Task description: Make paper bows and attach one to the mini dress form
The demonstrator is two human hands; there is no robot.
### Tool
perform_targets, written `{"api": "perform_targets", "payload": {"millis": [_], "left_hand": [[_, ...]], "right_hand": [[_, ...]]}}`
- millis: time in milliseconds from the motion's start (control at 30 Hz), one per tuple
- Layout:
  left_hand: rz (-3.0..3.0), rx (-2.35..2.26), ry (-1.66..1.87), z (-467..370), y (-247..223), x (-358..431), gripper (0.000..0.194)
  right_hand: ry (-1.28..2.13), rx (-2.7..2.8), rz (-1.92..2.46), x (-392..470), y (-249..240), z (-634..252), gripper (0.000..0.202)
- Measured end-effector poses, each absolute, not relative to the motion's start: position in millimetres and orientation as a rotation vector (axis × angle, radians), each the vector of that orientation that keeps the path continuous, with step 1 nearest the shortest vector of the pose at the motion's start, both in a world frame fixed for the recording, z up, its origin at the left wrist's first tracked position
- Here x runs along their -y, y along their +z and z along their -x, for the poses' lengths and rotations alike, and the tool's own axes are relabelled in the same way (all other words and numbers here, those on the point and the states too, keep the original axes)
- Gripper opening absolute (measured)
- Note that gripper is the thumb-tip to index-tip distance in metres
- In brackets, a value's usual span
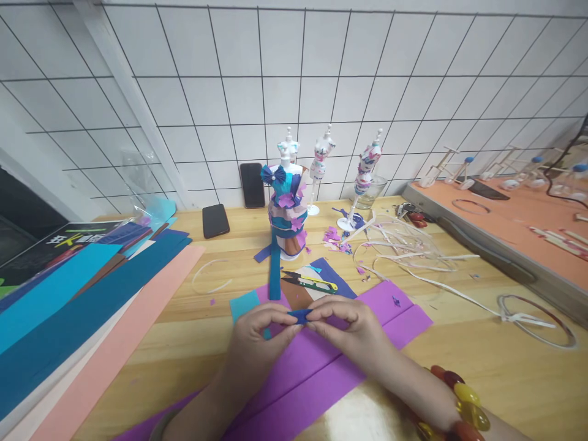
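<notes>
My left hand (263, 343) and my right hand (353, 331) pinch a small piece of blue paper (301, 316) between thumbs and fingertips, one at each end. Below them lies a long purple paper sheet (316, 383). Just beyond the hands, yellow and green snips (316, 283) rest on brown, white and dark blue paper pieces. Further back stands a mannequin (287, 202) dressed in coloured paper with a dark blue bow (274, 175) at its shoulder. A teal strip (274, 269) hangs from its front down to the table.
Long paper strips (92, 312) lie at left. Two phones (215, 221) are near the tiled wall. Two more mannequins (367, 168), a glass (371, 191), purple scraps (331, 234) and tangled white ribbon (413, 245) are behind and right. An orange-topped board (514, 223) holds small models.
</notes>
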State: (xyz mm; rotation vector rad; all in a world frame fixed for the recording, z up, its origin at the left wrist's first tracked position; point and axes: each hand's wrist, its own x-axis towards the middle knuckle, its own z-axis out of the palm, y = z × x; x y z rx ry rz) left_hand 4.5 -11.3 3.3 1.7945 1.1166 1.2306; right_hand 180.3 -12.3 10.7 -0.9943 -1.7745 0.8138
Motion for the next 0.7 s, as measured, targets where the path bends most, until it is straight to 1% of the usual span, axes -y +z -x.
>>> {"api": "perform_targets", "payload": {"millis": [300, 700], "left_hand": [[-1.691, -1.162, 1.193, -5.4, 4.1, 12.7, 0.001], [-1.651, -1.181, 1.175, -5.6, 0.9, 12.6, 0.005]], "right_hand": [[0.883, 1.706, 0.997, 13.0, 10.7, -179.6, 0.005], [0.897, 1.75, 1.002, 12.9, 13.7, -179.7, 0.004]]}}
